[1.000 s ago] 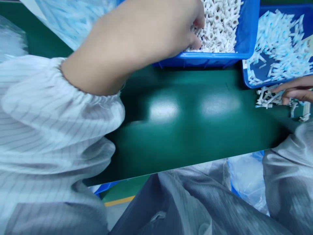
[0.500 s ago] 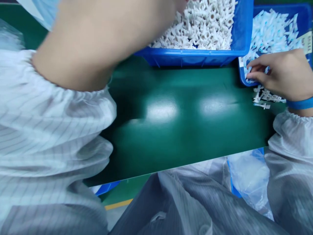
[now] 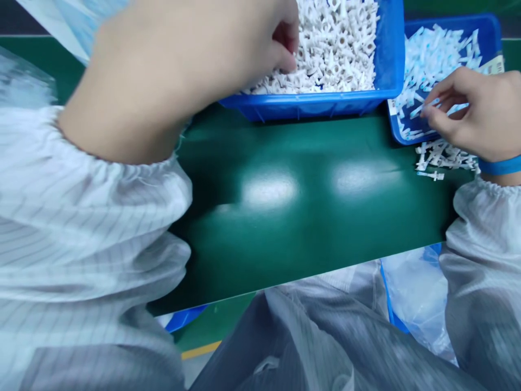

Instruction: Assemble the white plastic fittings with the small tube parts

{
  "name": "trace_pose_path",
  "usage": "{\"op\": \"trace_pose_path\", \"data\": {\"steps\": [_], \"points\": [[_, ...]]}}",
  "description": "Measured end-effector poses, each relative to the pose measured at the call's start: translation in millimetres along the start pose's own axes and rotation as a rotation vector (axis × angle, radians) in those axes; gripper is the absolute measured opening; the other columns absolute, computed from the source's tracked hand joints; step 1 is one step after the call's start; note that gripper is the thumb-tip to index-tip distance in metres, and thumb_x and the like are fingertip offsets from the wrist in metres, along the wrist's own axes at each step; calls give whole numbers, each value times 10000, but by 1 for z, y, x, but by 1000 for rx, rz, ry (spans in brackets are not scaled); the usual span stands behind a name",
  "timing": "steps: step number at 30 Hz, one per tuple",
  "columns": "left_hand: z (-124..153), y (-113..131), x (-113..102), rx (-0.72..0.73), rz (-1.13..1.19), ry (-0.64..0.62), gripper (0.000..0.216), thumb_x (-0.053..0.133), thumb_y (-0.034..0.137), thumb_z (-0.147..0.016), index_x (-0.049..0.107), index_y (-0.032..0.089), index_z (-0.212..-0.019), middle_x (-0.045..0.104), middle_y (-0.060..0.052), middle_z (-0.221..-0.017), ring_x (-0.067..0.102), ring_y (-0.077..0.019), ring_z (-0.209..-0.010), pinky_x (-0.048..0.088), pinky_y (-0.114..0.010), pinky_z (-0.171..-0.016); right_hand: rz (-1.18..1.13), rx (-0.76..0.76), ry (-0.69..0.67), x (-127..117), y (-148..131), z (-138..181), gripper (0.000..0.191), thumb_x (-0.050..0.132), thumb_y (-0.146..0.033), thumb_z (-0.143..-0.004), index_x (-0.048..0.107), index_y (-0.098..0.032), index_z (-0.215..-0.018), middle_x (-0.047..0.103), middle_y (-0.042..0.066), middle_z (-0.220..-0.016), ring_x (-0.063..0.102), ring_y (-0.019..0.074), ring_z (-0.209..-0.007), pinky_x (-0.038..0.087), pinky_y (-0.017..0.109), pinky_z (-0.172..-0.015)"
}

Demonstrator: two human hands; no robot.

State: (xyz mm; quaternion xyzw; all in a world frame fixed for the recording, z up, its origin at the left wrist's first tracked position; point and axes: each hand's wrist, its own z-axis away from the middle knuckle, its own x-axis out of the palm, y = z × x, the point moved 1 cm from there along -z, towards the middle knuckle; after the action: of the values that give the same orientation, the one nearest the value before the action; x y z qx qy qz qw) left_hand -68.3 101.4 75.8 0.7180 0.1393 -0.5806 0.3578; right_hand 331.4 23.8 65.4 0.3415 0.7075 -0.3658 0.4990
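Note:
My left hand (image 3: 260, 41) reaches over the near left part of a deep blue bin (image 3: 309, 99). Its thumb and fingers are closed in a pinch at the heap of small white plastic fittings (image 3: 342, 49); whatever lies between the fingertips is hidden. Over a shallower blue tray (image 3: 411, 142) on the right, my right hand (image 3: 484, 111) pinches a small light-blue-tipped plastic piece (image 3: 433, 102) between thumb and fingers. More white and pale-blue slim pieces (image 3: 427, 54) fill the back of that tray, with a few scattered below the hand.
Loose white pieces (image 3: 448, 156) lie on the green tabletop (image 3: 309, 217) in front of the tray. Clear plastic bags (image 3: 24, 81) sit at the far left. Below the table edge, a clear bag (image 3: 419, 293) lines a blue container beside my lap.
My right hand has lifted slightly out of the pieces with one between its fingertips. The view has shifted, and more of my left hand's fingers now show at the bin.

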Motion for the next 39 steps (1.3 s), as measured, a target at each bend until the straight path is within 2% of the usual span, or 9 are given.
{"op": "trace_pose_path", "data": {"steps": [1,4,8,10,15,17,22,33,39], "points": [[-3,9,-2,-121,-45,-7,1288,-66,866,-1040,781,-86,-1230,613,-110,-1077,637,-471,-1410,377,-825,-1201,3,-8,4,1,2,0,131,869,-250,-1010,771,-321,-1061,849,-68,-830,873,191,-802,592,312,-727],[-9,29,-8,-198,-162,-13,1336,-95,896,-1032,822,-60,-1206,701,-127,-1101,681,-429,-1416,439,-734,-1212,-19,7,29,0,0,1,166,888,-199,-978,757,-295,-1011,837,-66,-799,861,167,-760,568,271,-669],[-2,50,-17,-192,-178,24,642,276,317,-1191,741,-38,-1454,671,-155,-1588,536,-445,-1649,412,-604,-1295,-139,83,61,-7,-24,1,162,896,-201,-995,750,-269,-984,863,-15,-883,863,157,-802,537,216,-604],[2,64,-19,-160,-208,60,584,339,197,-1130,667,35,-1584,635,-100,-1638,522,-422,-1661,398,-584,-1292,-219,74,76,-9,-42,0,154,900,-270,-1032,752,-267,-990,861,3,-897,856,157,-799,543,213,-588],[4,96,19,168,-85,26,428,479,337,-1164,745,156,-1446,744,-80,-1390,760,-406,-1403,549,-568,-1170,-317,-90,14,-6,-75,1,117,845,-295,-1093,746,-267,-1038,800,-22,-802,771,144,-677,605,289,-632],[3,97,51,201,112,-74,325,523,252,-1158,806,172,-1295,807,-94,-1287,799,-308,-1288,592,-463,-1157,-309,-174,-18,-4,-83,1,98,809,-276,-1115,744,-268,-1041,777,-26,-779,747,147,-660,604,315,-649],[2,83,104,166,488,-12,161,687,257,-1112,839,249,-1166,863,-16,-1204,808,-259,-1230,577,-436,-1146,-327,-329,-82,4,-91,2,95,743,-291,-1155,784,-283,-1069,781,-45,-823,694,124,-631,549,295,-625],[-1,82,104,127,567,31,151,749,299,-1092,896,267,-1082,885,10,-1180,804,-249,-1195,566,-406,-1091,-322,-273,-160,11,-91,3,194,675,-354,-1199,849,-314,-1123,876,-16,-1075,821,177,-892,619,322,-776],[-3,86,100,86,543,4,132,767,258,-1084,898,257,-1070,878,-13,-1131,789,-242,-1156,542,-382,-1045,-331,-276,-96,8,-93,1,146,732,-333,-1172,842,-309,-1079,870,-25,-987,747,151,-720,592,328,-684]]}}
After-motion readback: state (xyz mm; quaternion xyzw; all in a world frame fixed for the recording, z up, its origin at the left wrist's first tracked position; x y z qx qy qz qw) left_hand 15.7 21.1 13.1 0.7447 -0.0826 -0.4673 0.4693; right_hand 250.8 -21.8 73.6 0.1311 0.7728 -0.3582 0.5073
